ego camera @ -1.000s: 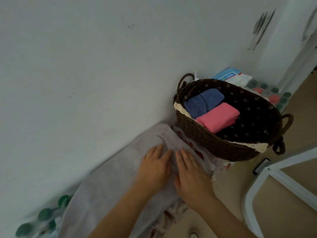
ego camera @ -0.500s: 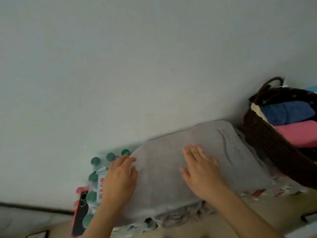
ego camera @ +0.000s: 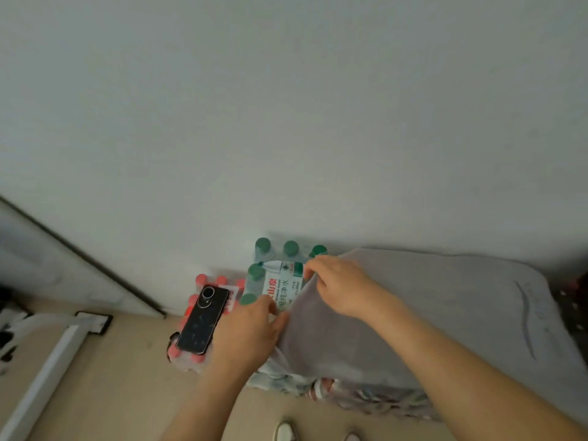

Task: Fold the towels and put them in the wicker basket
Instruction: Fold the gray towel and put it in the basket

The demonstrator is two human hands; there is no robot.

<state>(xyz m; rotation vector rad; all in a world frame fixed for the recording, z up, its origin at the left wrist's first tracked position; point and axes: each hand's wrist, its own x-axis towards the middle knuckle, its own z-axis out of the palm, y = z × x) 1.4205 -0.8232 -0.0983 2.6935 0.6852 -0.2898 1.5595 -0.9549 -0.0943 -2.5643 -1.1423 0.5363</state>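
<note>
A grey towel (ego camera: 445, 313) with a faint embroidered mark lies spread over packs of bottled water against the wall. My left hand (ego camera: 251, 332) pinches its near left corner. My right hand (ego camera: 340, 284) pinches the far left corner and lifts that edge slightly off the pack. Only a dark sliver of the wicker basket (ego camera: 576, 300) shows at the right edge; its contents are out of view.
A pack of green-capped water bottles (ego camera: 280, 275) sits under the towel's left end. A black phone (ego camera: 203, 319) lies on a pack of red-capped bottles (ego camera: 191, 313) to the left. White frame bars (ego camera: 47, 367) cross the floor at lower left. Shoe tips (ego camera: 286, 432) show below.
The view swung left, so the basket left the frame. Both hands slid from lying flat on the towel to its left end and gripped the two left corners.
</note>
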